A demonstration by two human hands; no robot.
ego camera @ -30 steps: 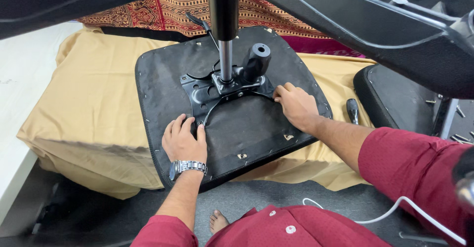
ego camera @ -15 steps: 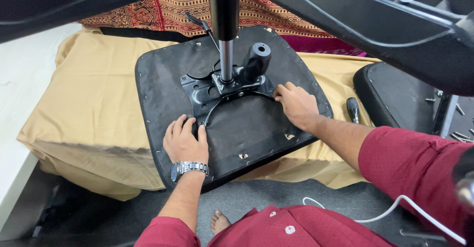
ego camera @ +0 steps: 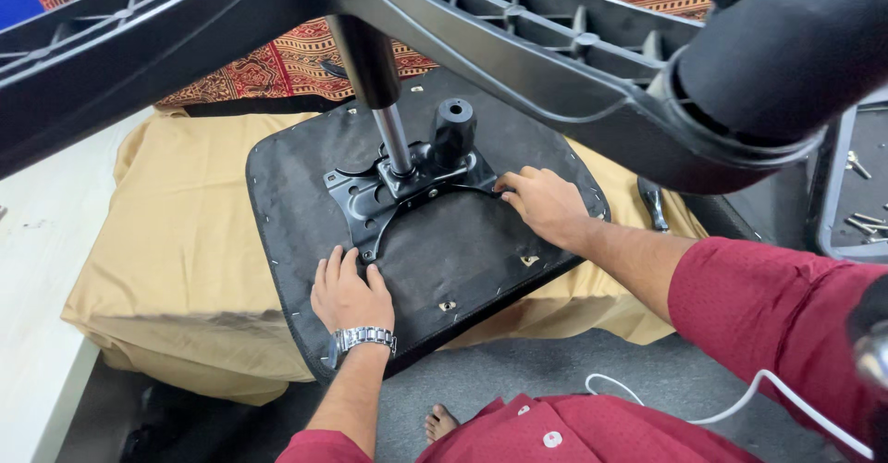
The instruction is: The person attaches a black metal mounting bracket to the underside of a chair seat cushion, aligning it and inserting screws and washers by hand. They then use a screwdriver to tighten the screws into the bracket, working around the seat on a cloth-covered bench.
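An upturned black chair seat [ego camera: 462,250] lies on a tan-covered cushion [ego camera: 185,259]. A black metal mounting plate [ego camera: 407,190] sits on its underside, with a gas-lift rod [ego camera: 393,135] rising from it to the black star base [ego camera: 518,37] overhead. My left hand [ego camera: 350,292], a metal watch on its wrist, rests flat on the seat beside the plate's near left arm. My right hand [ego camera: 546,204] presses its fingertips on the plate's right arm. Neither hand holds anything.
A black caster [ego camera: 795,47] of the base looms at top right. A dark tool [ego camera: 653,202] lies on the cushion right of the seat. Loose screws [ego camera: 865,218] lie in a tray at far right. A patterned red cloth [ego camera: 296,56] lies behind. My bare foot [ego camera: 442,421] is on grey carpet.
The view has shifted closer under the star base. Both hands stay on the seat in about the same places.
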